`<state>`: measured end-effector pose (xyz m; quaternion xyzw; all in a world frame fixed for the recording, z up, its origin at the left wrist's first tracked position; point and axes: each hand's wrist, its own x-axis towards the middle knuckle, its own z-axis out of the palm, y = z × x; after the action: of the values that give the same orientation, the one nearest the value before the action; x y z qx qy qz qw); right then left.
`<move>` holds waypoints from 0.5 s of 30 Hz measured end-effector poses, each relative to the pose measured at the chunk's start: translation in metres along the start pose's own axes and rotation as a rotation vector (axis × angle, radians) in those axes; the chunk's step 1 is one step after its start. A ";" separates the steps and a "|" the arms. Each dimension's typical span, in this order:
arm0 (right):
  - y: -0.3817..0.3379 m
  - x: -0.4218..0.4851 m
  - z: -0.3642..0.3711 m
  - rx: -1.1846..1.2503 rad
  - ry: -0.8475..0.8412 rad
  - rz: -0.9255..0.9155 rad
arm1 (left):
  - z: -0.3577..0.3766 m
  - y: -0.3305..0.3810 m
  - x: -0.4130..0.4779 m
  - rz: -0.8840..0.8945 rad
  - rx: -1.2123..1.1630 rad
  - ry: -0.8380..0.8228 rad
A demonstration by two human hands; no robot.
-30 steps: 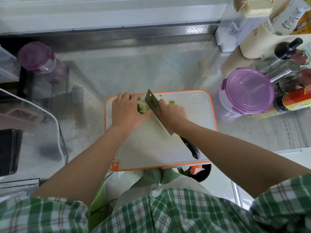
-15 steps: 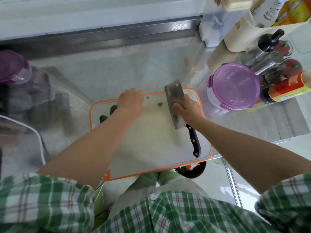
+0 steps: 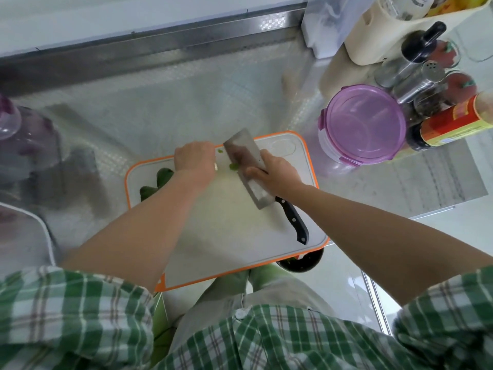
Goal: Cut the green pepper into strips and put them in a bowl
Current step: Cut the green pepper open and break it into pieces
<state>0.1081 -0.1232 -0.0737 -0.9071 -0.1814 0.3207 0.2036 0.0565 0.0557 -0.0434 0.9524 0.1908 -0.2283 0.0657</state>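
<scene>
Right grip (image 3: 274, 173) is clasping the blade of the cleaver (image 3: 240, 148), fingers curling over its far edge, black handle free. Left grip (image 3: 194, 161) is curling knuckles-up just beside the blade; cannot tell whether it is holding anything. Green pepper (image 3: 162, 175) pieces are lying at the left end of the cutting board (image 3: 226, 231), partly under the left forearm.

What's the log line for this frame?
right hand: grips cleaver by blade | left hand: curled, over cutting board | pepper pieces: board's left edge
</scene>
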 end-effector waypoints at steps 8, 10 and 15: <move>-0.009 0.004 -0.003 -0.052 0.020 -0.039 | 0.009 0.001 -0.002 0.020 -0.160 0.114; -0.011 0.004 -0.003 -0.068 0.008 -0.035 | 0.009 0.001 -0.002 0.034 -0.137 0.112; -0.021 0.002 0.004 -0.146 -0.031 -0.089 | 0.016 0.002 -0.002 0.023 -0.112 0.124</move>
<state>0.1027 -0.1037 -0.0670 -0.9055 -0.2477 0.3110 0.1481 0.0493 0.0494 -0.0567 0.9617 0.1961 -0.1573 0.1096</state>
